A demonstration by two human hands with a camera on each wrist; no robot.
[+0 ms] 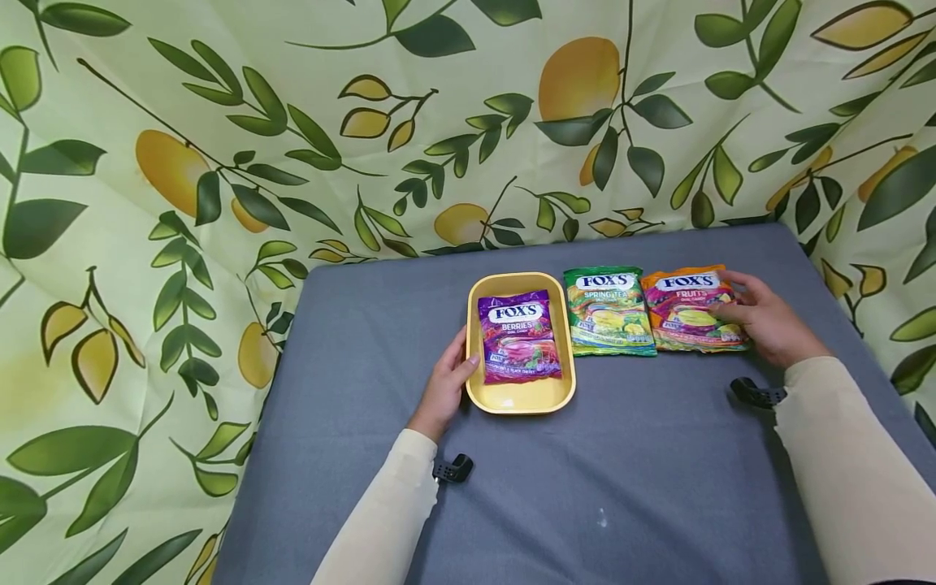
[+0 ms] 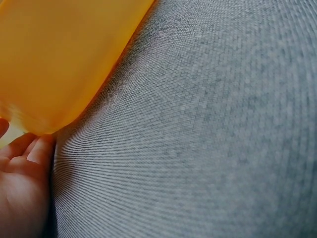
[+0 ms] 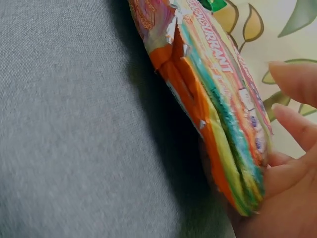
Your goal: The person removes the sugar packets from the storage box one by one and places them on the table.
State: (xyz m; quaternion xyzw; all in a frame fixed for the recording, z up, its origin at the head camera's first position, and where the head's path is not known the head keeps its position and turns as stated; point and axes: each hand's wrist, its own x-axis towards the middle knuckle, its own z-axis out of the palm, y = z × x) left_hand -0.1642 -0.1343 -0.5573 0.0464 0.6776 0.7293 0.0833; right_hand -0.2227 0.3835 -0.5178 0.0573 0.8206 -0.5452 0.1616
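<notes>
My left hand (image 1: 446, 382) grips the left side of a yellow tray (image 1: 522, 400), its thumb over the rim. The left wrist view shows this hand (image 2: 25, 183) with fingertips against the tray's outer wall (image 2: 64, 64). Inside the tray lies a purple Fox's Berries candy bag (image 1: 517, 337). To the right, my right hand (image 1: 768, 317) holds the right edge of an orange Fox's Fruits candy bag (image 1: 691, 313), thumb over its front. Up close, the right hand (image 3: 292, 173) is around the end of this bag (image 3: 218, 99); some fingers are hidden.
Between the tray and the orange bag lies a green Fox's Spring Tea candy bag (image 1: 610, 313). A grey cloth covers the table (image 1: 621, 471). Behind and beside it hangs a leaf- and fruit-patterned curtain (image 1: 292, 73).
</notes>
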